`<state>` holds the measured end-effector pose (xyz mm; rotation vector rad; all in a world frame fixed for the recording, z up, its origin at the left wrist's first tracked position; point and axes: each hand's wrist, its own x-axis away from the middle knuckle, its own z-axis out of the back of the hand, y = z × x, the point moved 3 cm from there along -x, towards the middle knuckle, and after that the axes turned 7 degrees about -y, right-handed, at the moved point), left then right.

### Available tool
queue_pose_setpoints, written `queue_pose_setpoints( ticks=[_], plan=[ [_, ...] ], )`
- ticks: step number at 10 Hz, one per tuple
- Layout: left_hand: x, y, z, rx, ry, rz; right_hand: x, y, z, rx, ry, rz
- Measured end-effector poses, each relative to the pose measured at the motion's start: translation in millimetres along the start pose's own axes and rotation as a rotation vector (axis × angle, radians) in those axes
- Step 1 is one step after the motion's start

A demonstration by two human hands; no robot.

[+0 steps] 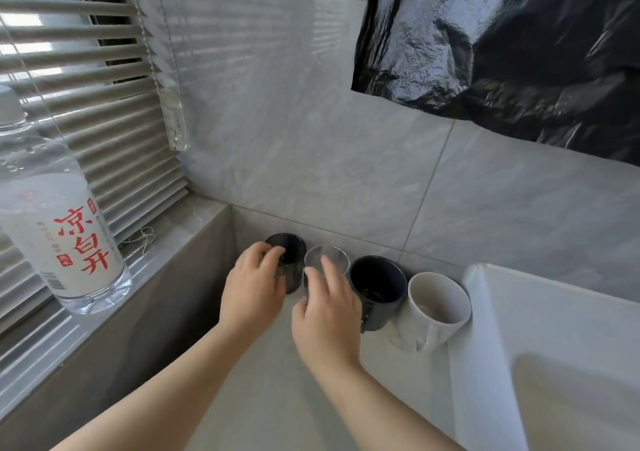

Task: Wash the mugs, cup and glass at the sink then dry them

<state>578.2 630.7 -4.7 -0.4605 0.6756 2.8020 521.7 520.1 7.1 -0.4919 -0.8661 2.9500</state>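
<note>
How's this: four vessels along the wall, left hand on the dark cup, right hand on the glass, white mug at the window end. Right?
One error. In the head view the white mug stands at the sink end of the row instead. The rest holds: left hand on the dark cup, right hand on the glass.

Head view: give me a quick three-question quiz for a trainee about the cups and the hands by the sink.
1. True or false: the white mug stands nearest the sink.
2. The left hand grips: A) the dark cup, B) the navy mug, C) the bottle.
3. Fill in: the right hand holds the ____.
Key: 1 true; 2 A; 3 glass.
</note>
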Motion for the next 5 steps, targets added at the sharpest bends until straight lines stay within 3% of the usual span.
queue_pose_setpoints(
  ticks=[1,2,3,5],
  plan=[
    [13,2,-11,-0.259,-0.009,-0.199,1,11,-6,0.416,-0.233,0.112],
    [19,3,-20,-0.365,-0.167,-0.21,2,22,-6,0.583,-0.477,0.145],
    [20,0,-19,-0.43,-0.255,-0.193,1,25,-1,0.65,-0.445,0.167],
    [21,8,-6,-0.441,-0.346,-0.181,3,16,15,0.463,-0.508,0.126]
  ],
)
